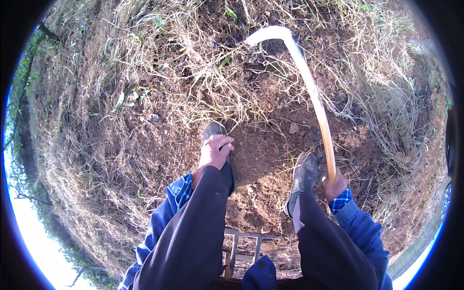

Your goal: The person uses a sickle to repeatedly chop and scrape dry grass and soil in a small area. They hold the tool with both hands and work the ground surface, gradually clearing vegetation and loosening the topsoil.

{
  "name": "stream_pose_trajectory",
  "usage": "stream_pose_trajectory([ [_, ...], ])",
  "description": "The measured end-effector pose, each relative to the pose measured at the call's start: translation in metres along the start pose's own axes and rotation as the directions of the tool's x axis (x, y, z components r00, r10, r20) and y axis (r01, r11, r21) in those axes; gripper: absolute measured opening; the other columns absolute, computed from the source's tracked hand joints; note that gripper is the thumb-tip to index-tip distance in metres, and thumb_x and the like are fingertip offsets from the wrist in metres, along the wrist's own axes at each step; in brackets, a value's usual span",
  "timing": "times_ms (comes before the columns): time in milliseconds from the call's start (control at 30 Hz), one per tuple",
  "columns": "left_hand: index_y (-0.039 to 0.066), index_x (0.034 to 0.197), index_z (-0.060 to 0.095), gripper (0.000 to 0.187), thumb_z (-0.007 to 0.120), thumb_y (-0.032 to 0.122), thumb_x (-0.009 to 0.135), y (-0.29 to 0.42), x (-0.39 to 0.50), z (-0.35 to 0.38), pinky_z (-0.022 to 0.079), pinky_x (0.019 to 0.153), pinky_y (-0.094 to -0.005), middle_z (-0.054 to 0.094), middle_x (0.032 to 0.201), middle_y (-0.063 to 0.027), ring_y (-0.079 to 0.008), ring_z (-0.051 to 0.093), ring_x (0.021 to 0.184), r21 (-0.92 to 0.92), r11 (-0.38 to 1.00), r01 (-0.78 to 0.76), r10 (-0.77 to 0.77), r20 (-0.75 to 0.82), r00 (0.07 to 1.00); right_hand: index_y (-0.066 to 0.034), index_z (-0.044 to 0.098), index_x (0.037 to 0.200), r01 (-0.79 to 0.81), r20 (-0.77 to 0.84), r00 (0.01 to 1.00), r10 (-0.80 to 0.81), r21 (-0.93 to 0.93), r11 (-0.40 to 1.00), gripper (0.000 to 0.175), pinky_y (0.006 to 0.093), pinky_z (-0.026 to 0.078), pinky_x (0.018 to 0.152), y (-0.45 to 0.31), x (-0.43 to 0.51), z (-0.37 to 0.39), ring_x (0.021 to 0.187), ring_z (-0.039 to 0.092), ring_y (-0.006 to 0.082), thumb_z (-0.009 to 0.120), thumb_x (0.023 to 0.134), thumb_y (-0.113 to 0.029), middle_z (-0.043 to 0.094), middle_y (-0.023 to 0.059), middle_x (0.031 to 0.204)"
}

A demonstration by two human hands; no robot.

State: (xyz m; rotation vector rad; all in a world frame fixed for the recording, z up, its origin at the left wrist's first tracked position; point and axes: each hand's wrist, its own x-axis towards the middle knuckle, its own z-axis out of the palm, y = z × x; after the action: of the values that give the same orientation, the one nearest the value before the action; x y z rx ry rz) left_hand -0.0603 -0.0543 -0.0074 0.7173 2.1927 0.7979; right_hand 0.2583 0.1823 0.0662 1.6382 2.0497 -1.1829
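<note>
My right hand [335,185] is closed around the lower end of a long, curved wooden handle [320,112]. At the handle's far end a hooked tool head [270,33] bends left, its tip among dry stalks; glare hides its surface and edge. My left hand [216,150] hangs past the left knee, above my left shoe [214,129]. Its fingers are loosely curled and nothing shows in them. To the left of my right hand is my right shoe [305,172], flat on the soil. Dry grass stalks [214,72] lie tangled in front of both feet.
Reddish-brown soil [257,156] with small stones shows between the feet. A slatted frame [248,237] stands low between my legs. Dry grass [384,83] spreads along the right side, more straw [83,145] along the left. Green shrubs [21,94] line the far left.
</note>
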Motion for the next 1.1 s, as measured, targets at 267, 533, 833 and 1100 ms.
stream_pose_trajectory([
  [267, 0.003, 0.098, 0.071, 0.018, 0.062, 0.003, 0.082, 0.003, 0.001, -0.001, 0.048, 0.087, -0.0316, 0.066, 0.099, -0.0088, -0.0208, 0.062, 0.093, -0.028, 0.999, 0.021, -0.021, 0.014, 1.0, -0.0015, 0.055, 0.1, 0.241, -0.209, 0.948, -0.241, -0.026, 0.97, 0.025, 0.0478, 0.05, 0.066, -0.085, 0.092, 0.022, 0.076, 0.063, 0.0442, 0.064, 0.08, -0.014, 0.063, 0.0259, 0.077],
  [533, 0.008, 0.096, 0.071, 0.019, 0.064, 0.01, 0.078, 0.005, 0.002, -0.003, 0.046, 0.089, -0.0367, 0.068, 0.093, -0.0056, -0.0253, 0.061, 0.098, -0.009, 1.0, 0.025, -0.024, 0.01, 1.0, 0.0005, 0.052, 0.111, 0.034, -0.031, 0.999, -0.044, -0.274, 0.961, 0.036, 0.0523, 0.05, 0.08, -0.087, 0.123, 0.063, 0.09, 0.061, 0.0474, 0.064, 0.08, -0.012, 0.064, 0.0293, 0.093],
  [833, 0.009, 0.097, 0.071, 0.019, 0.062, 0.011, 0.08, -0.001, 0.003, -0.001, 0.047, 0.087, -0.0348, 0.067, 0.097, -0.0065, -0.0232, 0.062, 0.096, -0.046, 0.998, 0.047, -0.047, 0.006, 0.999, -0.0003, 0.059, 0.106, -0.021, 0.147, 0.989, 0.034, -0.085, 0.996, 0.037, 0.0458, 0.052, 0.077, -0.001, 0.019, 0.044, 0.09, 0.064, 0.043, 0.067, 0.073, -0.014, 0.065, 0.026, 0.089],
  [1100, 0.005, 0.1, 0.07, 0.02, 0.061, 0.004, 0.082, 0.005, 0.002, -0.002, 0.048, 0.085, -0.0311, 0.069, 0.088, -0.0044, -0.0199, 0.063, 0.092, -0.092, 0.994, 0.06, -0.056, 0.036, 0.998, -0.0087, 0.052, 0.101, 0.207, -0.035, 0.973, -0.228, -0.302, 0.931, 0.026, 0.0532, 0.05, 0.059, 0.008, 0.006, 0.007, 0.065, 0.061, 0.047, 0.062, 0.077, -0.009, 0.06, 0.0247, 0.066],
])
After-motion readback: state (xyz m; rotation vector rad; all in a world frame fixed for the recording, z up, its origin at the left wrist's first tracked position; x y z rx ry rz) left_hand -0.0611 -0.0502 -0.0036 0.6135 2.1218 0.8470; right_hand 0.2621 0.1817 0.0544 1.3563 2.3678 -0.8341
